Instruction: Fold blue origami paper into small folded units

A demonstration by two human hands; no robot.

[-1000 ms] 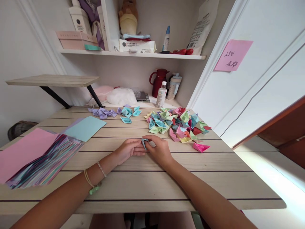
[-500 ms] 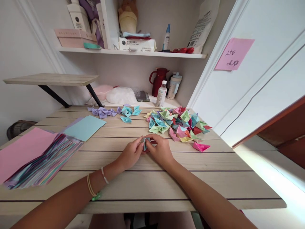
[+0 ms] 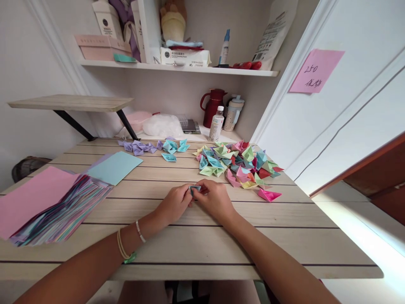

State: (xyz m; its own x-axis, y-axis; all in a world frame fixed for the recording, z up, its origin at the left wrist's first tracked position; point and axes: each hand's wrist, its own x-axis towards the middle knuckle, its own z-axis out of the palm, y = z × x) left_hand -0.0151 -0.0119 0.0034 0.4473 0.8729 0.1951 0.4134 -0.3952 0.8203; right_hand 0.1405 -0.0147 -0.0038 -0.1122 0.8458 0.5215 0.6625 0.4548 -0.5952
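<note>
Between my hands, above the middle of the table, is a small folded piece of blue paper [image 3: 195, 188], mostly covered by fingers. My left hand [image 3: 176, 203] pinches its left side between thumb and fingers. From the other side my right hand [image 3: 215, 197] grips it, thumb pressed against the fold. Beyond my right hand lies a heap of folded paper boats [image 3: 218, 162] in many colours, with one bright pink boat [image 3: 268, 194] apart at its near right. Several blue paper boats [image 3: 170, 146] sit farther back, beside a row of purple folded papers [image 3: 138, 147].
A stack of coloured paper sheets [image 3: 63, 215] lies on the left, with a light blue sheet [image 3: 115, 166] behind it. A raised wooden stand [image 3: 72, 102] is at the back left. A bottle [image 3: 216, 125] and a dark red jug [image 3: 212, 107] stand behind the boats.
The blue paper has turned between my fingers, from an upright narrow shape to a flatter, wider one. Both hands stay in nearly the same place; the view has shifted slightly.
</note>
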